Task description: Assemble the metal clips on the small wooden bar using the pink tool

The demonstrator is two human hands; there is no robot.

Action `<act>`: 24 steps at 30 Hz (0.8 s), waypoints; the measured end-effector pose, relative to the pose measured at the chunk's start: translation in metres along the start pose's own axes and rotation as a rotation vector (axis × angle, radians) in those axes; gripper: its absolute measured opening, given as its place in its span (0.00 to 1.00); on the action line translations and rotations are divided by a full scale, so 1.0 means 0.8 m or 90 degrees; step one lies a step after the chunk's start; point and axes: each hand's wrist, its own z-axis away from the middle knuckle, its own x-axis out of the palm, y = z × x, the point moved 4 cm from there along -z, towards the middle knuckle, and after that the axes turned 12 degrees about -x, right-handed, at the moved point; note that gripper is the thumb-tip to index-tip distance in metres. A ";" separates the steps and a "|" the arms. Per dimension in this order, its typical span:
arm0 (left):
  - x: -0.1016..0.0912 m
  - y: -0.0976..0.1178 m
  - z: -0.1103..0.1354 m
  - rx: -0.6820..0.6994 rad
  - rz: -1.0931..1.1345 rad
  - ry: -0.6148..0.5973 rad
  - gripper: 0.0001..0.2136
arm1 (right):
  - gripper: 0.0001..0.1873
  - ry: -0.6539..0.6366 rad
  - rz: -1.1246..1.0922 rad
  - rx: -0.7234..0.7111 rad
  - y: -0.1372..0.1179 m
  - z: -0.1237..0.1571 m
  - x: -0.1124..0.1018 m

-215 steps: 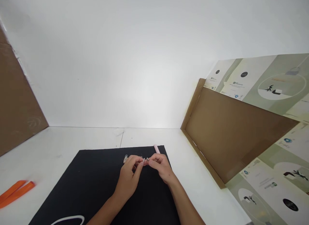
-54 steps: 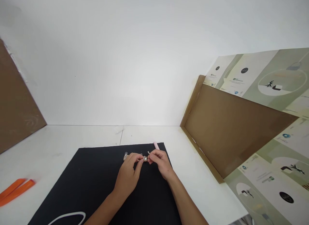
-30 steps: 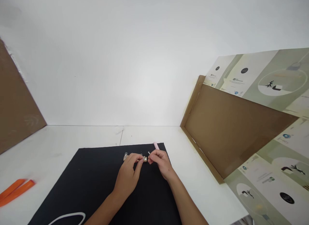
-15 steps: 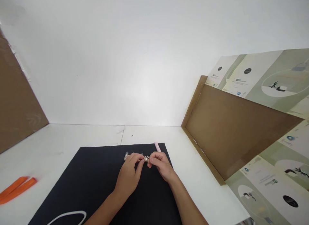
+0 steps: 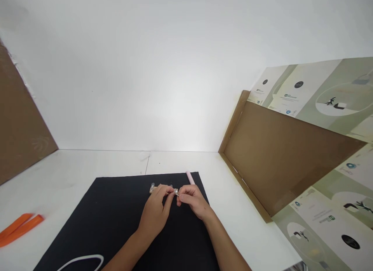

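Observation:
Near the far edge of the black mat, my two hands meet over a small light-coloured piece with a pale centre. Thumb and fingertips of my left hand pinch it from the left. My right hand is closed at the right side of the piece, its fingers pinching a tiny slim bit that I cannot name. Just beyond my left hand lies a small beige and clear part, partly hidden behind the fingers.
A pink stick-like object lies at the mat's far right corner. At the near left are a white cable and an orange object. Cardboard panels stand at the right and left, with a white wall behind.
The fingers of my right hand have shifted slightly, and the slim bit in them is now angled differently against the small piece. My left hand has stayed in place.

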 end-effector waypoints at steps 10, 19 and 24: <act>-0.001 0.003 0.001 -0.002 -0.007 -0.007 0.10 | 0.08 0.057 0.043 0.010 0.004 -0.003 -0.009; -0.002 0.004 0.001 -0.007 -0.005 -0.012 0.10 | 0.09 -0.014 -0.015 0.016 0.000 0.000 0.002; -0.002 0.006 0.002 -0.001 -0.010 -0.012 0.11 | 0.10 0.067 0.053 0.023 -0.001 -0.003 -0.005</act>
